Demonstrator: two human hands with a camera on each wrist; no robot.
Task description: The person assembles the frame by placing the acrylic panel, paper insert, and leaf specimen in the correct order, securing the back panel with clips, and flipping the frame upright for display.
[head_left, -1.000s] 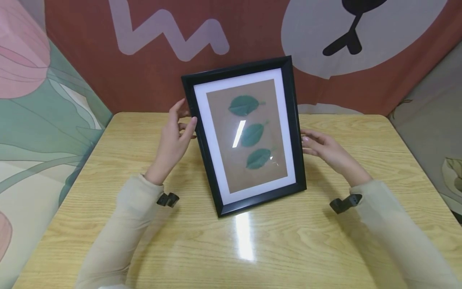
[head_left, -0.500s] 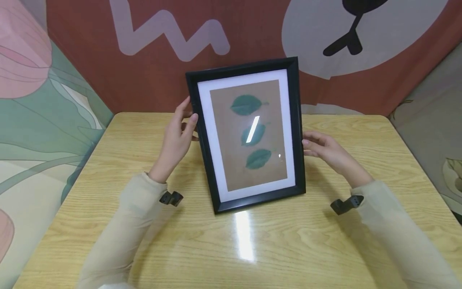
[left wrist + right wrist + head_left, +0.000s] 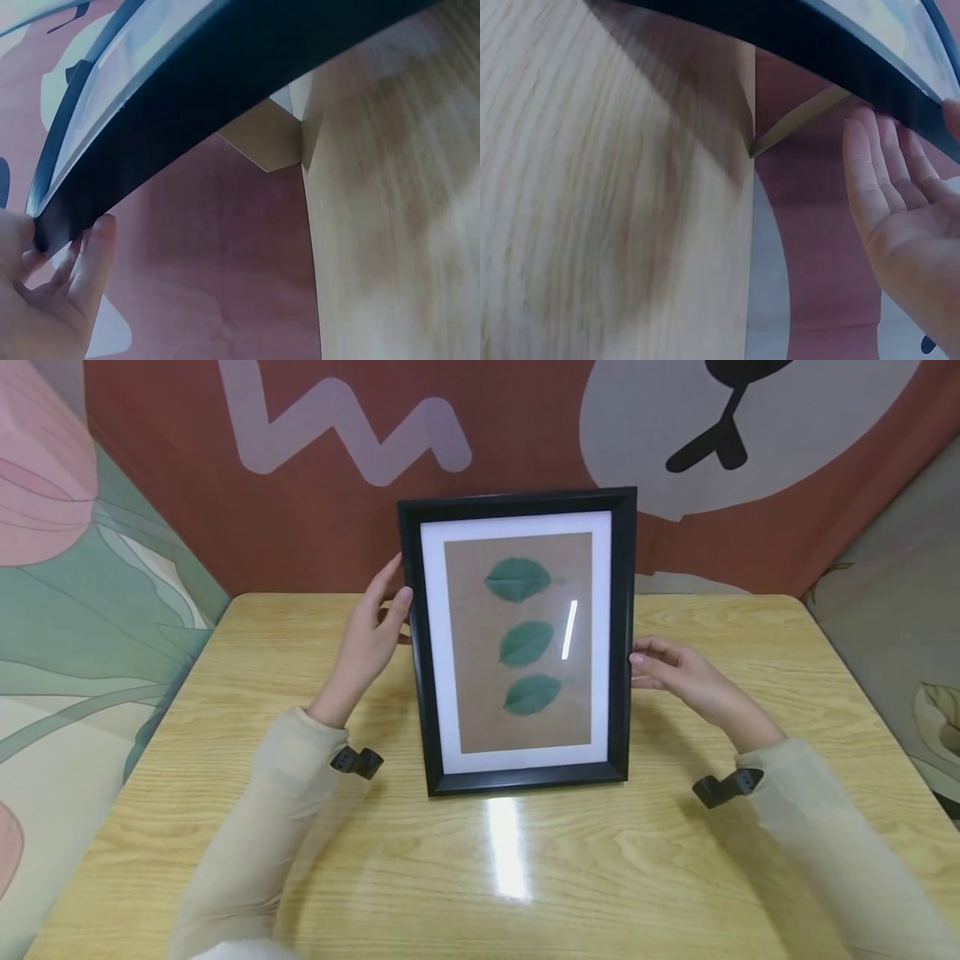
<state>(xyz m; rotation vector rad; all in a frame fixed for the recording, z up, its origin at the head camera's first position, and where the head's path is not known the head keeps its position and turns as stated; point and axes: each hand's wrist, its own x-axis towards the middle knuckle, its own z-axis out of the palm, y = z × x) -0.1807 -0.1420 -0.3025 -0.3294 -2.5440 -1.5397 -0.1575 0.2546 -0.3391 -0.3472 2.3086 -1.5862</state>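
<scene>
A black picture frame [image 3: 619,610] with a white mat and several green leaves on brown backing stands on the wooden table, leaning slightly back and nearly straight to the head view. My left hand [image 3: 369,631] grips its left side, thumb at the front edge and fingers behind. On the opposite side, lower down, my right hand [image 3: 686,681] holds the edge between thumb and fingers. Behind the frame, a brown stand leg [image 3: 266,139] reaches down to the table in the left wrist view. The right wrist view shows my right fingers [image 3: 866,169] at the frame's back edge.
The pale wooden table [image 3: 600,877] carries a bright light reflection in front of the frame. A red cloth backdrop [image 3: 525,427] with a white and black drawing hangs just behind the table. Patterned cloth [image 3: 150,635] borders the left side.
The frame has turned from a tilt to nearly straight: its top has moved right and its lower left corner left. The left hand has shifted slightly up and right with it; the right hand slightly down.
</scene>
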